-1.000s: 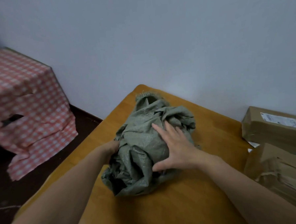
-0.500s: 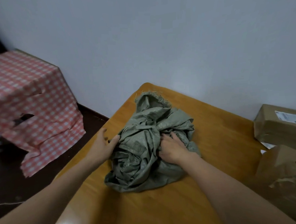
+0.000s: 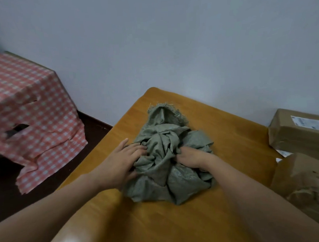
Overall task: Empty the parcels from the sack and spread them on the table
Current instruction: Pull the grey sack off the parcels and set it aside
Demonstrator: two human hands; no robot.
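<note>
- The grey-green woven sack (image 3: 168, 168) lies crumpled in a heap on the wooden table (image 3: 229, 135), towards its far left corner. The frayed mouth points away from you.
- Your left hand (image 3: 120, 163) rests palm down on the sack's left side, with the fingers straight and pressing the cloth.
- Your right hand (image 3: 192, 158) sits on the sack's right side. Its fingertips curl into the folds and grip the fabric.
- A cardboard parcel (image 3: 299, 132) with a white label stands at the far right.
- A paper-wrapped parcel (image 3: 306, 183) lies just nearer than it, apart from the sack.
- A red-and-white checked cloth (image 3: 30, 112) drapes an object at the left, beside the pale wall (image 3: 169, 37).
</note>
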